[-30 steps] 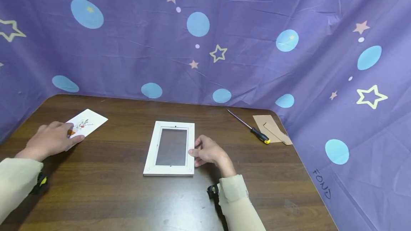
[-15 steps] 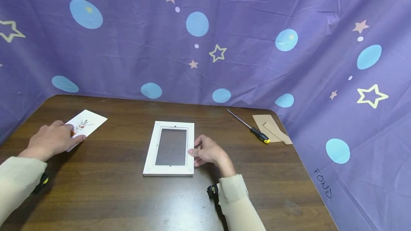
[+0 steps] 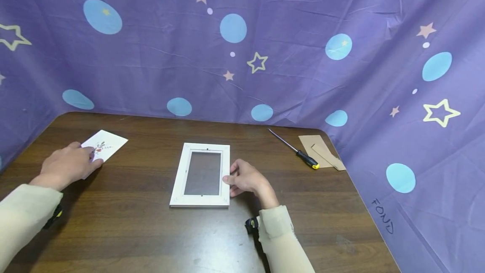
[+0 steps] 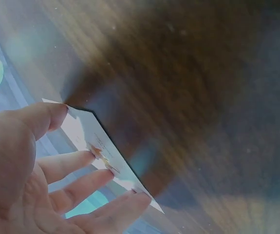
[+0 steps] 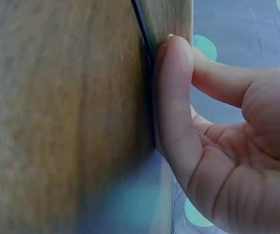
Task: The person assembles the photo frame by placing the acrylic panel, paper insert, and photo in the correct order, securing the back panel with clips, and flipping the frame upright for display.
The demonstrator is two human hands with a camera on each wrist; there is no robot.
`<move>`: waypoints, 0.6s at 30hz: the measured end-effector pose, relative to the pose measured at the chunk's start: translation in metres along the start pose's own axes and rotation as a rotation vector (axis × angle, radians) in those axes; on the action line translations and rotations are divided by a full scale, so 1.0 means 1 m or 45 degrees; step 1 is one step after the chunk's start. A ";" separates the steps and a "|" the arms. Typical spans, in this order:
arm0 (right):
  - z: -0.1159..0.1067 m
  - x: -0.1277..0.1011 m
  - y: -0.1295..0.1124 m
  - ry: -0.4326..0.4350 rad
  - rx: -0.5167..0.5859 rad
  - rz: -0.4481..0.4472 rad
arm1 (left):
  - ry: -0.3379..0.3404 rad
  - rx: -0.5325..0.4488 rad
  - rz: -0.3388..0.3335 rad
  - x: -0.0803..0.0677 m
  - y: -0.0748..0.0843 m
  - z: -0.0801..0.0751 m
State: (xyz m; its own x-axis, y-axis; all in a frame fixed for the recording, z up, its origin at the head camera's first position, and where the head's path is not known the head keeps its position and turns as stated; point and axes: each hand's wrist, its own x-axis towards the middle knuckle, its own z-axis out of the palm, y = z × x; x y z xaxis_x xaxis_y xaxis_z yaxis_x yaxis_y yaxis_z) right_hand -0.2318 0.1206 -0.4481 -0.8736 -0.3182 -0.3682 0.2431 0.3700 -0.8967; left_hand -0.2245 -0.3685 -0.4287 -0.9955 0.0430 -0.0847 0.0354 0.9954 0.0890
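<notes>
Left hand (image 3: 68, 164) shifted rightward, loosely spread, touching card (image 3: 110, 144), right hand (image 3: 248, 178) pinching white frame (image 3: 179, 176)

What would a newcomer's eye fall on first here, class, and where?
The blue-spotted purple curtain behind the table would probably strike first. Next come the white frame near the middle, right hand on its right edge, and the white card in the left hand, at the table's left.

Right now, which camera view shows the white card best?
The head view: the white card shows its printed face, though the left hand covers part. The left wrist view shows it foreshortened; the right wrist view lacks it.
</notes>
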 end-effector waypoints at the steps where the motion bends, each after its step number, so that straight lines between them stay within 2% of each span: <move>1: 0.000 0.000 0.000 0.001 0.000 0.000 | -0.004 -0.003 -0.005 0.000 0.001 0.000; 7: 0.000 0.000 0.001 0.003 -0.004 0.002 | 0.001 -0.020 -0.018 0.002 0.003 0.000; 15: 0.001 0.001 0.001 -0.004 0.008 0.000 | 0.077 -0.016 0.041 0.004 0.002 0.003; 18: 0.002 0.001 0.001 -0.007 0.010 0.000 | 0.141 -0.056 0.046 0.004 0.000 0.002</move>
State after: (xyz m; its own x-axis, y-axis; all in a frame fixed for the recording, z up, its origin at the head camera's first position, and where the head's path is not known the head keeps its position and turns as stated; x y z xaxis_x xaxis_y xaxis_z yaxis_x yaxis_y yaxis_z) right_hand -0.2316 0.1193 -0.4493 -0.8713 -0.3230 -0.3695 0.2465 0.3631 -0.8985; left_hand -0.2278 -0.3685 -0.4309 -0.9973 0.0670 0.0291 0.0703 0.9886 0.1335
